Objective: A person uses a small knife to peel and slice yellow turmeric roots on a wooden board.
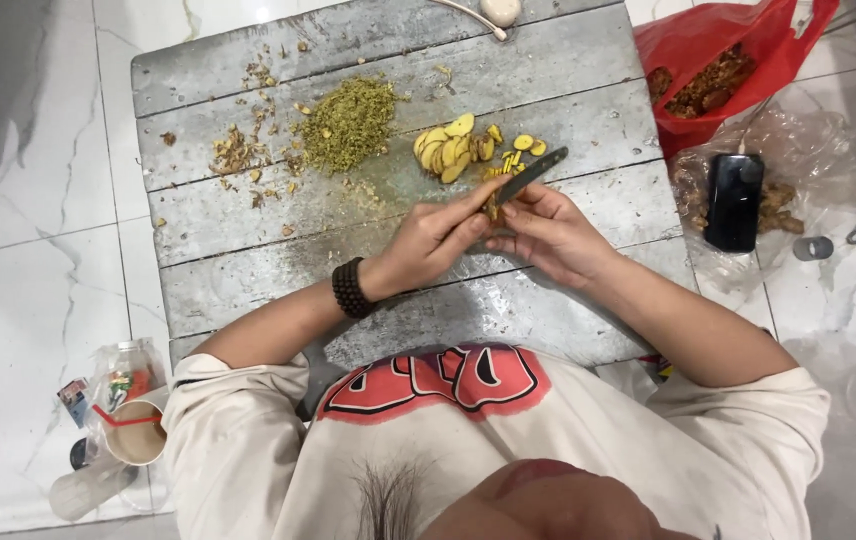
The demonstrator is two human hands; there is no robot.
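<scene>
Over a worn grey wooden board (248,210), my right hand (553,235) grips a dark-bladed knife (533,172) whose blade points up and right. My left hand (438,240), a dark bead bracelet on its wrist, pinches a small yellow piece of root (494,208) right against the blade. Just beyond the hands lies a pile of yellow root slices (458,148). A heap of finely chopped greenish bits (350,122) sits to its left.
Brown peel scraps (238,150) are scattered at the board's left. A red plastic bag (718,60) of brown roots and a dark phone (734,200) on clear plastic lie right. A paper cup (133,435) stands on the marble floor at lower left.
</scene>
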